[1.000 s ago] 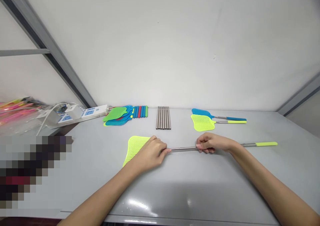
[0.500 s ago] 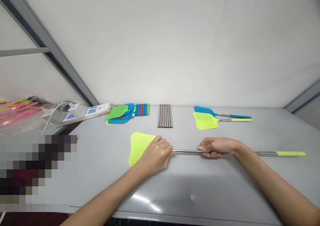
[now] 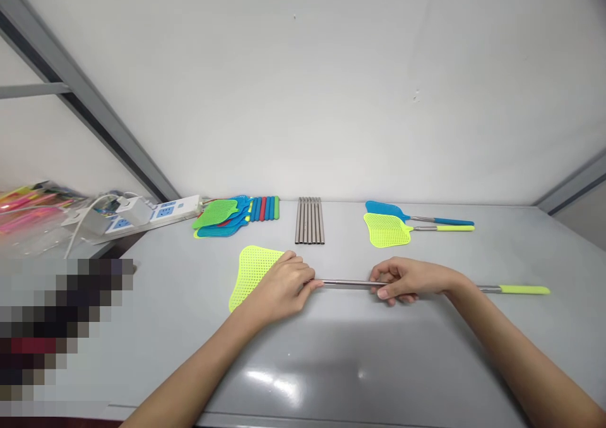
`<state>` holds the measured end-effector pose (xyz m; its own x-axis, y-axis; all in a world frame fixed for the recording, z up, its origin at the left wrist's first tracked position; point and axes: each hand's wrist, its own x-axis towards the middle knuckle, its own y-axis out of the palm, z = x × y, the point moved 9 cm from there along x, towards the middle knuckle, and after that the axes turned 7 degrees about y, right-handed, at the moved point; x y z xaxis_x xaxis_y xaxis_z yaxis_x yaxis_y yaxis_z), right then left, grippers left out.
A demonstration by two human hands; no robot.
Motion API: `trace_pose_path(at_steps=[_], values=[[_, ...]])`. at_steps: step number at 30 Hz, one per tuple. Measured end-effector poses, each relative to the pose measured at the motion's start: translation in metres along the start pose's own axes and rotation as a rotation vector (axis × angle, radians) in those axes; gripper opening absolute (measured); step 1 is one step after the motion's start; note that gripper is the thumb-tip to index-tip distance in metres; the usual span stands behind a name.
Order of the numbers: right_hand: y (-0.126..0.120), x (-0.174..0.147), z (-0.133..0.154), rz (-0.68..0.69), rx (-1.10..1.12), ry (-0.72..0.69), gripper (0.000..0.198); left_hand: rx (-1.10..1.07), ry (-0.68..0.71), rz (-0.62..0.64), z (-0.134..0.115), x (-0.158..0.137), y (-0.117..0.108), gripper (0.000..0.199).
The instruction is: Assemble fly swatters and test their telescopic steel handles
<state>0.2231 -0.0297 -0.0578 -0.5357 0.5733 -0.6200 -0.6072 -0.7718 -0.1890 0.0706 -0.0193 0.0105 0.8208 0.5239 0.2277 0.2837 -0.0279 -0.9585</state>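
A yellow-green fly swatter (image 3: 258, 270) with a long metal telescopic rod (image 3: 345, 283) lies crosswise in front of me, its mesh head at the left and its yellow-green grip (image 3: 524, 290) at the right. My left hand (image 3: 286, 286) is closed around the neck, just beside the mesh head, and hides the joint there. Farther along, my right hand (image 3: 402, 281) has its fingers curled loosely about the middle of the rod, with the thumb lower down on the near side. Part of the rod is hidden behind that hand and wrist.
Behind stand a row of metal rods (image 3: 310, 221), a pile of swatter heads (image 3: 220, 216), and coloured grips (image 3: 265, 208). Two whole swatters, one blue (image 3: 386, 209) and one yellow-green (image 3: 388, 230), lie back right. A power strip (image 3: 165, 212) and bagged items (image 3: 35, 210) are at left.
The swatter's grip end has moved left toward my hands, and the rod looks a little shorter. My left hand and the mesh head have shifted slightly left. My right thumb has dropped lower.
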Motion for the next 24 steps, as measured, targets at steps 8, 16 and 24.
trace_pose_path(at_steps=[8, 16, 24], values=[[-0.031, -0.003, 0.014, -0.422, -0.048, -0.135, 0.032, 0.033, -0.021, -0.017, 0.017, -0.006, 0.001, 0.034], [-0.016, 0.005, 0.005, -0.265, 0.059, -0.048, 0.031, 0.013, 0.005, -0.059, 0.015, -0.010, 0.005, 0.034], [0.002, 0.016, -0.002, -0.174, 0.011, 0.026, 0.036, 0.033, 0.024, -0.057, 0.013, -0.012, 0.011, 0.032]])
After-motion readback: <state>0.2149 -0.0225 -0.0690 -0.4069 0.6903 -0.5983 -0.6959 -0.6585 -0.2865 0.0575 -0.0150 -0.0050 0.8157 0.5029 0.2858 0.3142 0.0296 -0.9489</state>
